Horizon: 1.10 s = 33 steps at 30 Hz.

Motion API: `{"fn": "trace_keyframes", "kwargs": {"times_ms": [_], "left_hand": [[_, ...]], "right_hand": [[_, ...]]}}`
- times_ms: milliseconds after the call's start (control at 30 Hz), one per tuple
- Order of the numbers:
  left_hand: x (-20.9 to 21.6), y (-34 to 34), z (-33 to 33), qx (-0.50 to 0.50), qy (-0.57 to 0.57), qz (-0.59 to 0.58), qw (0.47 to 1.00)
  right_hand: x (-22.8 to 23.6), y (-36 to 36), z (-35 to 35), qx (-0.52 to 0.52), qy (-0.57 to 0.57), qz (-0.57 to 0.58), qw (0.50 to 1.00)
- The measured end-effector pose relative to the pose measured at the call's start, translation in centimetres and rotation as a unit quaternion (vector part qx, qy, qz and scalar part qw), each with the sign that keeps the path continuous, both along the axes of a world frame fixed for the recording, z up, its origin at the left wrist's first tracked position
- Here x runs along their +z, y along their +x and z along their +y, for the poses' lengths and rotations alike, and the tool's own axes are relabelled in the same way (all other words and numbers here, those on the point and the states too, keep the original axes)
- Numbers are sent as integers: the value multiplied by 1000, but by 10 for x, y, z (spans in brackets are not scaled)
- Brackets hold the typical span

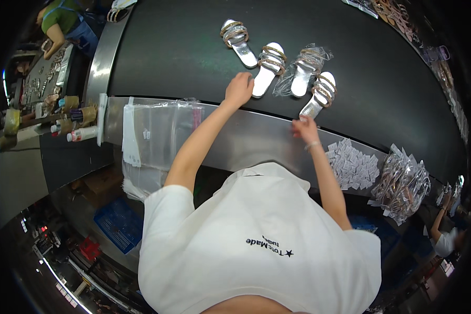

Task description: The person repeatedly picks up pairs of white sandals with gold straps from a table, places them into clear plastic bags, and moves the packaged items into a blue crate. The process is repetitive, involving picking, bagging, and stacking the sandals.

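Two silver strappy sandals are at my hands on the dark belt. My left hand [239,89] is closed at the heel edge of one sandal [265,76], its fingertips partly hidden. Further right, my right hand [306,129], slightly blurred, pinches the heel of another sandal [318,98]. Between them lies a sandal in a clear plastic bag [302,76], touching neither hand. A fourth sandal [240,46], unwrapped, lies farther away on the left. All four have toes pointing away from me and glittery gold-toned straps.
Clear plastic bags [165,125] are stacked on the metal ledge [235,133] at left. On the right sit a heap of small white tags [352,166] and a pile of bagged sandals [403,183]. Bottles [82,134] stand far left. Other people work at the upper left and far right.
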State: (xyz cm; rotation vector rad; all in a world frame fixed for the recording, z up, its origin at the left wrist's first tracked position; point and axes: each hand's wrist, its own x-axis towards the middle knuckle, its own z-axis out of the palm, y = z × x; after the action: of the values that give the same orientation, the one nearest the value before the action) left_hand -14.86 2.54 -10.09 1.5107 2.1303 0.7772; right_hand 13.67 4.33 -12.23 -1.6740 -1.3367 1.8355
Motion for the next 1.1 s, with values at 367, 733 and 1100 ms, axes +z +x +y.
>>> {"fn": "trace_keyframes", "kwargs": {"times_ms": [367,733,1100], "left_hand": [[-45,-24,86,-25,-146,135,980],[89,76,-172,-19,-55,-257,965],[-50,-110,-460,519,-29,85,850]], "right_hand": [[18,20,-69,-5,-67,-8,998],[65,-60,-96,-99,-352,229,902],[-20,40,-101,159,4,-51,986]]}}
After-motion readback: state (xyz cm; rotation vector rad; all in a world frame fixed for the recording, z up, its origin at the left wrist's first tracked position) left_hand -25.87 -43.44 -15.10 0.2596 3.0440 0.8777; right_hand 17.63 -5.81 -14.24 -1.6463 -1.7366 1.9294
